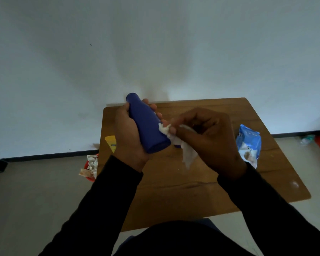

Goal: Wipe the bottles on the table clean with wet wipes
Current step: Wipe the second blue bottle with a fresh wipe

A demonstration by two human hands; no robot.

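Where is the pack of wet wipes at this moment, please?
In the head view, the pack of wet wipes lies on the wooden table near its right edge, just beyond the right hand.

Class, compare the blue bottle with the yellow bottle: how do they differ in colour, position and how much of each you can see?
The blue bottle is held tilted above the table by the left hand; the yellow bottle sits untouched at the table's left edge. The blue bottle shows almost whole and touches the wet wipe; the yellow bottle is mostly hidden behind the left hand.
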